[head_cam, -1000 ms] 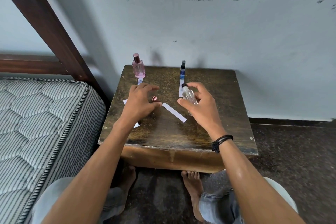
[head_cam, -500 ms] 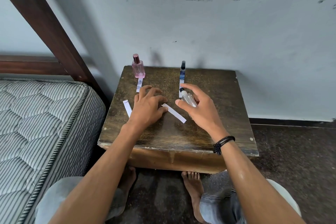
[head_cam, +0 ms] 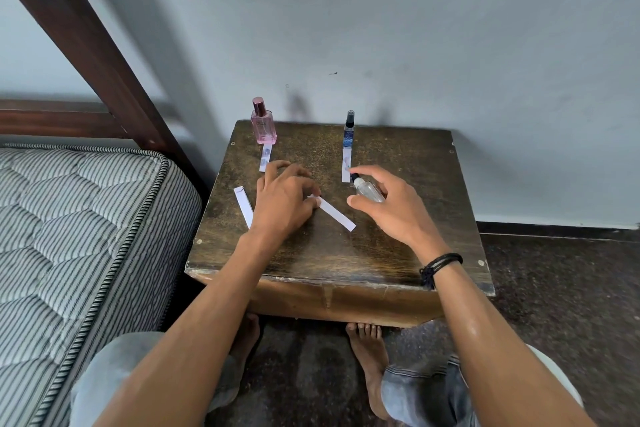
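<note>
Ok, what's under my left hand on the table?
The left hand covers one end of a white paper strip, gripped at its fingertips; the rest pokes out rightward. A second strip runs behind the wrist. Anything else under the palm is covered.

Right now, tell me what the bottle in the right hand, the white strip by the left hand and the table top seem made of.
Bottle, gripped in the right hand: clear plastic or glass, glossy and see-through, with a black cap.
White strip at the left hand fingertips: thin matte paper or card, lying flat.
Table top: dark wood with a worn sheen; grain and scuffs show.
</note>
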Demonstrator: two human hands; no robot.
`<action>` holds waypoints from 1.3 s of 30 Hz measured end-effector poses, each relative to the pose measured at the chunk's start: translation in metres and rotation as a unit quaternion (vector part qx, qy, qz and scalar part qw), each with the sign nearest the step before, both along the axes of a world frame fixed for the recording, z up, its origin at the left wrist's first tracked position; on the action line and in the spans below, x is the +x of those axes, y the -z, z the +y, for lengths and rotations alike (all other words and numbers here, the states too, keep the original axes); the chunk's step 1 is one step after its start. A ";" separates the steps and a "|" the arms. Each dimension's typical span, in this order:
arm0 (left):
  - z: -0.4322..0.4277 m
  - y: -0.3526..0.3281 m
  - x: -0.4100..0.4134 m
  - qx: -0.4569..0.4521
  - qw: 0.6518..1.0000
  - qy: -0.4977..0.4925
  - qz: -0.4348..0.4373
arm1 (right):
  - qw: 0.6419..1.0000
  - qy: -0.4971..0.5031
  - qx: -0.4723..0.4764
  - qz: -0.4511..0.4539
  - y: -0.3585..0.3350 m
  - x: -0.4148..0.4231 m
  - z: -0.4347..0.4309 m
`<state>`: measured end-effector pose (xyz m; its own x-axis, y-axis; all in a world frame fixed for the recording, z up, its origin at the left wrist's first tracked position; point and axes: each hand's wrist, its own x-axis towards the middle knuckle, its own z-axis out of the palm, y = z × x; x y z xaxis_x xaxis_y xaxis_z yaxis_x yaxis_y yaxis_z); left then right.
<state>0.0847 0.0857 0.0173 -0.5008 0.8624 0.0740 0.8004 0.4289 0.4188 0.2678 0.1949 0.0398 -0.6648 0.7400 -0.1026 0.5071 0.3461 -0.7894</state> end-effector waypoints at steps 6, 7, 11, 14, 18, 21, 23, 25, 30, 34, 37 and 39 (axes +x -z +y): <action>0.002 0.001 0.004 0.013 0.999 -0.037 -0.002 | 1.000 -0.005 0.015 -0.018 0.001 0.000 0.000; 0.002 0.002 0.005 0.015 0.999 -0.040 -0.003 | 1.000 -0.006 0.015 -0.020 0.002 0.000 0.000; 0.003 0.002 0.005 0.022 0.999 -0.036 -0.001 | 1.000 -0.007 0.016 -0.019 0.001 0.002 0.001; 0.004 0.004 0.004 0.025 0.999 -0.015 0.014 | 1.000 -0.004 0.008 -0.014 0.001 0.003 0.002; 0.004 0.002 0.007 0.025 0.998 0.016 0.046 | 1.000 -0.009 -0.008 -0.015 0.001 0.003 0.004; 0.004 -0.002 0.006 0.024 0.999 0.025 0.040 | 1.000 -0.012 -0.008 -0.022 0.002 0.002 0.004; 0.003 -0.004 0.004 0.011 0.999 0.034 0.038 | 0.999 -0.014 -0.001 -0.030 0.003 0.002 0.004; 0.003 -0.005 0.005 0.005 0.998 0.037 0.048 | 0.999 -0.016 0.002 -0.035 0.003 0.002 0.004; 0.004 -0.004 0.009 0.028 0.998 0.016 0.050 | 0.999 -0.016 0.003 -0.042 0.005 0.001 0.004; 0.005 -0.003 0.011 0.039 0.998 -0.005 0.048 | 0.999 -0.019 0.004 -0.047 0.005 0.001 0.004; 0.006 -0.002 0.012 0.048 0.997 -0.008 0.052 | 0.999 -0.023 0.002 -0.047 0.005 0.001 0.003; 0.006 0.000 0.010 0.057 0.997 0.000 0.046 | 0.999 -0.024 0.000 -0.044 0.005 0.001 0.003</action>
